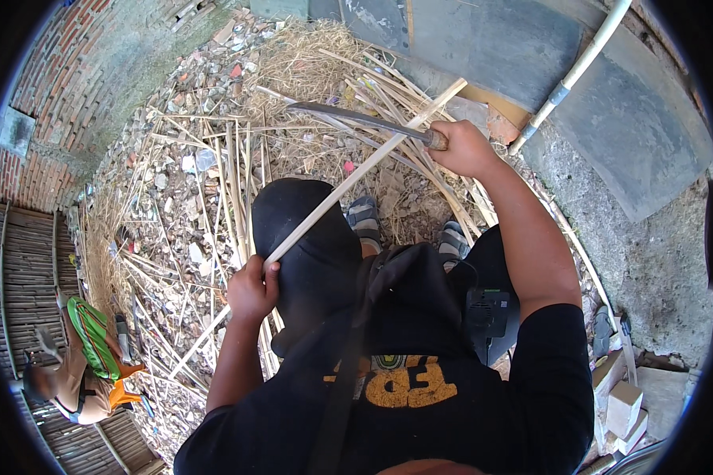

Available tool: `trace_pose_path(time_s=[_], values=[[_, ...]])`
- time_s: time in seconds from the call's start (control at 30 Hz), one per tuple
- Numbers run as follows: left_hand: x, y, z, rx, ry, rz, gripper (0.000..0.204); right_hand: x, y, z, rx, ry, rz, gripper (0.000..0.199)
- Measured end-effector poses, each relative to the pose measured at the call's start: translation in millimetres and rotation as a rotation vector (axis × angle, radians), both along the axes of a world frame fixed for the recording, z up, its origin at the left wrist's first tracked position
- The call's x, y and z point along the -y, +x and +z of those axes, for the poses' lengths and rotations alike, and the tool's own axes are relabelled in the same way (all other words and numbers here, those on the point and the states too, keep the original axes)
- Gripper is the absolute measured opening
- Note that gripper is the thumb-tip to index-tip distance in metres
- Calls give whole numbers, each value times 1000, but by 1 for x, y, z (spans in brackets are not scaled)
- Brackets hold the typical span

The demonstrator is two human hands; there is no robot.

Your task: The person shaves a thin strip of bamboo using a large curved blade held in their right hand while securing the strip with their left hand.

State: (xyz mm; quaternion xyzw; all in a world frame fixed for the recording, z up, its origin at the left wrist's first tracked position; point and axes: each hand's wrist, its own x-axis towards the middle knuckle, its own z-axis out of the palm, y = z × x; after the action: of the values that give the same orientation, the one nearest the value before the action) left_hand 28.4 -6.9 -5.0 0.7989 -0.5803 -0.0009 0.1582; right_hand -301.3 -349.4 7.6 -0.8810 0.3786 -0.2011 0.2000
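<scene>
My left hand (253, 294) is closed around a long pale bamboo strip (337, 192), near its lower part. The strip slants up and to the right across my dark-clothed knee, and its lower end sticks out past my hand toward the ground. In my right hand (465, 148) is the handle of a machete (356, 119). Its long dark blade points left and crosses the upper part of the strip close to the handle. Whether the edge touches the strip I cannot tell.
Cut bamboo strips (234, 178) lie scattered over rubble ground, with dry straw (313, 59) beyond. Grey panels (491, 43) and a pale pipe (574, 71) stand on the right. Another person (83, 372) is at lower left. Blocks (624, 405) lie at lower right.
</scene>
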Motion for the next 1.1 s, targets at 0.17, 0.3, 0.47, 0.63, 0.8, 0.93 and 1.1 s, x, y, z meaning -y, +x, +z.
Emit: trace_pose_path(time_s=[0.17,0.3,0.47,0.63,0.8,0.93,1.1], values=[[3,-4,9,-9,42,21,34,-5,-2,14,-51,64,-1,34],[2,-3,6,-12,33,33,34,-4,-1,8,-27,52,-10,33],[1,-2,5,-19,16,25,35,-5,2,8,-20,61,-14,31],[2,-3,5,0,28,30,35,-4,1,9,-11,63,-10,31],[2,-4,6,-11,23,34,35,-3,1,7,-25,65,-2,32],[4,-3,7,-7,25,23,35,-1,-1,5,-22,93,-14,32],[3,-5,7,-2,35,41,35,-3,0,5,-37,110,-24,31]])
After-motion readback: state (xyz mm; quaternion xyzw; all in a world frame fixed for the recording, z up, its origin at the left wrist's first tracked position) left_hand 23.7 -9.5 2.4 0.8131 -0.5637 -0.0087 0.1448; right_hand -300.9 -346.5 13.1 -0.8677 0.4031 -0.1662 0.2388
